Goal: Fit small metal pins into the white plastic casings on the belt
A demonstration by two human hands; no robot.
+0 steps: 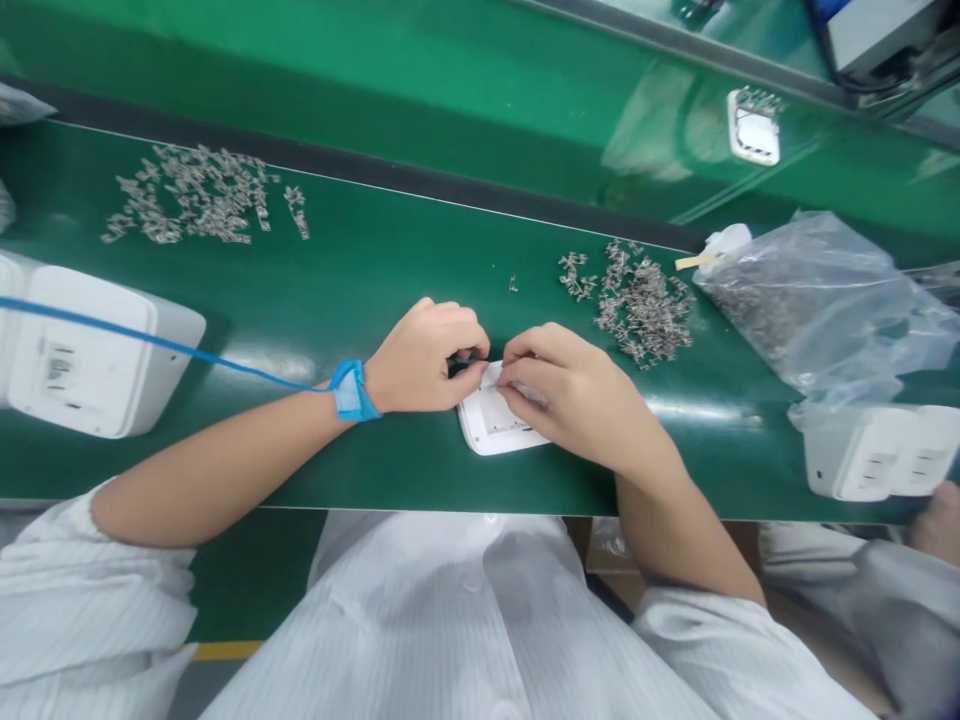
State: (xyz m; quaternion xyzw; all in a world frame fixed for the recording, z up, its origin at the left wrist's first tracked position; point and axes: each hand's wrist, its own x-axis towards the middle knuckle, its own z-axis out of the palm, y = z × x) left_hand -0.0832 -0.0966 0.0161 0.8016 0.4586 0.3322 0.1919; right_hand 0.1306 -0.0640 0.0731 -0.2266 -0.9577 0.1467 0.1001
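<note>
A white plastic housing [484, 425] with rounded corners lies on the green bench in front of me, its recessed face up. My left hand [435, 355] is at its upper left edge, thumb and fingers curled close together. From the right, my right hand [566, 390] reaches over the housing with thumb and fingertips pinched; it covers the right part. Whatever sits in either pinch is too small or hidden to make out. A blue wrist strap [352, 391] with a blue cord circles my left wrist.
Small metal clips lie in a left pile [199, 195] and a right pile [649, 305]; a single clip [513, 284] lies between. White housings [105, 350] stand at left, others [877, 455] at right near another person's hand [941, 520]. A clear plastic bag [817, 290] holds more metal parts.
</note>
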